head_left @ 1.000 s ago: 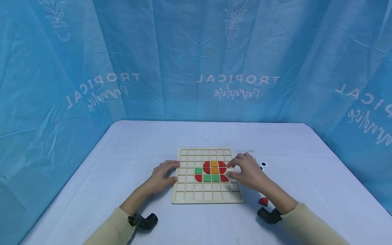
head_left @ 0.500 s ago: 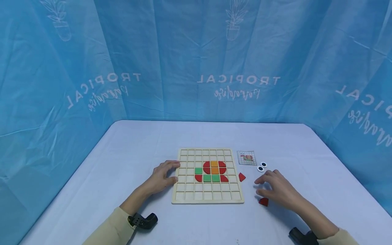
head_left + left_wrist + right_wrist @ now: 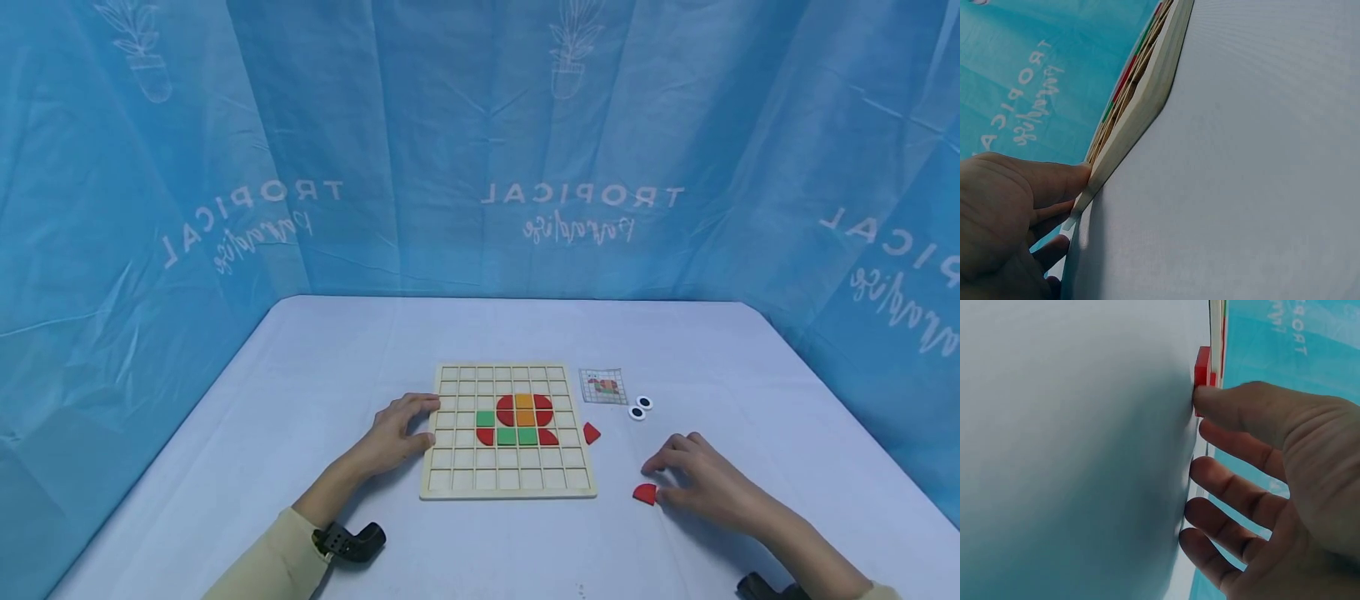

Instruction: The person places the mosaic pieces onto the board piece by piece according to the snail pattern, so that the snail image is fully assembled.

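Note:
My left hand (image 3: 393, 435) rests against the left edge of a wooden grid board (image 3: 462, 481), fingertips and thumb on its rim. In the left wrist view the thumb touches the board's side (image 3: 1138, 106). The board's cells hold red rounded pieces (image 3: 506, 411), orange squares (image 3: 524, 410) and green squares (image 3: 485, 419). My right hand (image 3: 705, 483) is low over the cloth at a loose red quarter-circle piece (image 3: 644, 494). Its thumb is at that piece's right side, forefinger extended just behind it. The right wrist view shows the thumb (image 3: 1235, 406) overlapping the red piece (image 3: 1202, 365).
Another red quarter-circle piece (image 3: 591, 433) lies just off the board's right edge. Behind it are a small picture card (image 3: 603, 387) with a grid pattern and two white discs with black centres (image 3: 637, 413). A blue printed curtain (image 3: 450, 150) surrounds the white-covered table (image 3: 360, 333).
My right hand has left the board's right side and moved right and nearer to the loose red piece. The other loose red piece and the card have come into view. My left hand has stayed put.

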The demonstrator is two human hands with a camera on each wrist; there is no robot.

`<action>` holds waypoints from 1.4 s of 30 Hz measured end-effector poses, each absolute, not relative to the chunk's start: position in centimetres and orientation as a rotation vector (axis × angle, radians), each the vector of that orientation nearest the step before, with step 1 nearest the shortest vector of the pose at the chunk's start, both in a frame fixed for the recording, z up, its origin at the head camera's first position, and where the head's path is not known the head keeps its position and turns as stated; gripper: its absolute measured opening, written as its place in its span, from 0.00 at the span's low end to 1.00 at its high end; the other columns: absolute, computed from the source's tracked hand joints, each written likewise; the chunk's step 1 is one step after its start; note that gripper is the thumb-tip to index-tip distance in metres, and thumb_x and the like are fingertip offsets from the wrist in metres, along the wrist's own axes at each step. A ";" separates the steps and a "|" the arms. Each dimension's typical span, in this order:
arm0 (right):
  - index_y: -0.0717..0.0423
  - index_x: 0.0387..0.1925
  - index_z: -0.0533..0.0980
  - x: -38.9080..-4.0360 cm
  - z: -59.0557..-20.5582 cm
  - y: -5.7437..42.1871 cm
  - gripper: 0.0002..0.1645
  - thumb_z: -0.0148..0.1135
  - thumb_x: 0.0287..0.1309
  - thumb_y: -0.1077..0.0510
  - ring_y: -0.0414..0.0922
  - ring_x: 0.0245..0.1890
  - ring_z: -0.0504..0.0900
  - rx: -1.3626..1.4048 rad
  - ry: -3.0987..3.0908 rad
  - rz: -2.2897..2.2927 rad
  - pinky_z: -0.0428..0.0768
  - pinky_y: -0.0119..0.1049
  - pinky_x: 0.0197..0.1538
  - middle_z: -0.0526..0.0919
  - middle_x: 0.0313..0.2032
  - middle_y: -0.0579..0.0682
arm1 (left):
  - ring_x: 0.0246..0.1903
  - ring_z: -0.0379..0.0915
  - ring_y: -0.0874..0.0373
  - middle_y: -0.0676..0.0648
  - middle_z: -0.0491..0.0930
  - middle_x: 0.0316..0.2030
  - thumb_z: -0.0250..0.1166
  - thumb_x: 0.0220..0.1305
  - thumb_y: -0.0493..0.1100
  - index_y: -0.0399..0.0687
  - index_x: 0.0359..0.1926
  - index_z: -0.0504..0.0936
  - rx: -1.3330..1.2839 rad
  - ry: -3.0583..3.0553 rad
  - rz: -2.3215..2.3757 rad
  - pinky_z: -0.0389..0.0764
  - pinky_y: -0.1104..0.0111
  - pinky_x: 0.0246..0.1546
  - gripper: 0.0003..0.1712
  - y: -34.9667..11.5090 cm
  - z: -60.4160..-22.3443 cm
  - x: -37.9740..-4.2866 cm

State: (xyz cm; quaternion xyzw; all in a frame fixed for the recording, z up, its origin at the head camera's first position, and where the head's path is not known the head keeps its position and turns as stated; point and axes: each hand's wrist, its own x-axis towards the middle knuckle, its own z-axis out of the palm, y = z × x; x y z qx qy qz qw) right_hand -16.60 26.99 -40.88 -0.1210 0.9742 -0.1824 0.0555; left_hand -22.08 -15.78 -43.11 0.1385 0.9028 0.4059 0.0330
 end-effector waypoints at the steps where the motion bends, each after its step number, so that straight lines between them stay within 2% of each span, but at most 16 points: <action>1: 0.40 0.36 0.82 -16.6 -40.9 26.9 0.17 0.75 0.38 0.52 0.43 0.43 0.69 -0.373 2.954 -0.551 0.77 0.39 0.44 0.78 0.39 0.42 | 0.70 0.51 0.44 0.47 0.66 0.65 0.65 0.56 0.37 0.42 0.60 0.72 0.428 2.778 1.249 0.44 0.45 0.70 0.29 -15.8 -43.1 -22.1; 13: 0.33 0.33 0.82 -17.1 -41.3 25.0 0.16 0.77 0.37 0.50 0.39 0.42 0.67 -0.451 2.961 -0.559 0.74 0.30 0.40 0.76 0.34 0.36 | 0.70 0.51 0.44 0.46 0.66 0.66 0.64 0.57 0.37 0.42 0.60 0.72 0.446 2.771 1.255 0.43 0.44 0.69 0.29 -15.9 -43.2 -22.1; 19: 0.34 0.32 0.82 -17.6 -41.4 24.1 0.15 0.76 0.38 0.49 0.38 0.41 0.66 -0.500 2.964 -0.546 0.73 0.29 0.39 0.75 0.33 0.35 | 0.70 0.51 0.44 0.46 0.66 0.65 0.64 0.57 0.37 0.42 0.60 0.72 0.458 2.770 1.256 0.44 0.45 0.69 0.28 -15.9 -43.2 -22.1; 27: 0.37 0.36 0.83 -18.9 -40.5 21.3 0.14 0.74 0.42 0.49 0.36 0.41 0.67 -0.710 3.048 -0.541 0.74 0.33 0.42 0.76 0.35 0.34 | 0.70 0.51 0.43 0.46 0.66 0.65 0.64 0.57 0.37 0.42 0.60 0.72 0.452 2.778 1.253 0.44 0.44 0.69 0.28 -15.8 -43.2 -22.1; 34: 0.43 0.38 0.83 -21.4 -39.3 16.4 0.13 0.72 0.46 0.51 0.45 0.49 0.71 -0.748 3.070 -0.642 0.76 0.46 0.50 0.81 0.41 0.42 | 0.70 0.51 0.44 0.47 0.66 0.66 0.64 0.57 0.37 0.42 0.61 0.72 0.438 2.779 1.239 0.44 0.45 0.69 0.29 -15.8 -43.1 -22.1; 37: 0.45 0.39 0.83 -22.8 -39.1 14.3 0.14 0.71 0.47 0.51 0.43 0.46 0.71 -0.757 3.061 -0.685 0.75 0.41 0.48 0.81 0.42 0.43 | 0.70 0.51 0.44 0.46 0.66 0.65 0.64 0.56 0.37 0.42 0.61 0.72 0.445 2.784 1.242 0.44 0.46 0.69 0.29 -15.8 -43.1 -22.1; 42: 0.49 0.39 0.83 -25.0 -39.4 11.2 0.13 0.70 0.49 0.54 0.41 0.40 0.69 -0.829 3.031 -0.737 0.72 0.35 0.41 0.80 0.37 0.43 | 0.70 0.52 0.44 0.46 0.66 0.65 0.64 0.56 0.37 0.42 0.61 0.72 0.450 2.789 1.242 0.44 0.44 0.69 0.29 -15.8 -43.2 -22.1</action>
